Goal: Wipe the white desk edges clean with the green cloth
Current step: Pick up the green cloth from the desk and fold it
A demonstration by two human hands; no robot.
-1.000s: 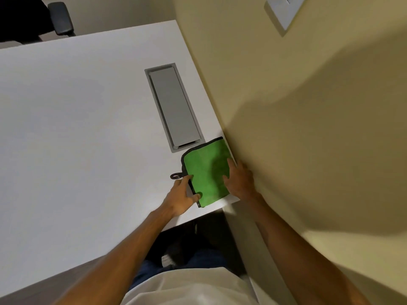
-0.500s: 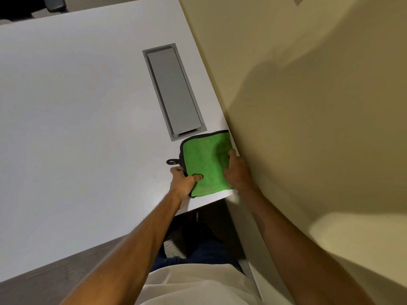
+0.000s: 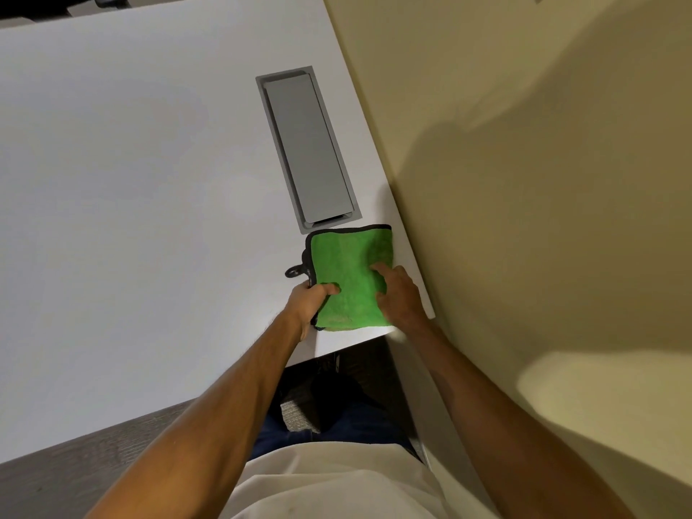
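Observation:
A folded green cloth (image 3: 348, 267) with a dark hem and a small hanging loop lies flat on the near right corner of the white desk (image 3: 131, 200). My left hand (image 3: 309, 301) pinches the cloth's near left edge, thumb on top. My right hand (image 3: 400, 294) lies on the cloth's right side, fingers spread and pressing it down, close to the desk's right edge by the wall.
A grey cable hatch (image 3: 309, 147) is set into the desk just beyond the cloth. A beige wall (image 3: 524, 181) runs along the desk's right edge. Below the near edge are my legs and the dark floor (image 3: 337, 387).
My left hand has closed on the cloth's left edge, where it first rested beside it. The cloth has stayed at the corner. My head has moved, shifting the view.

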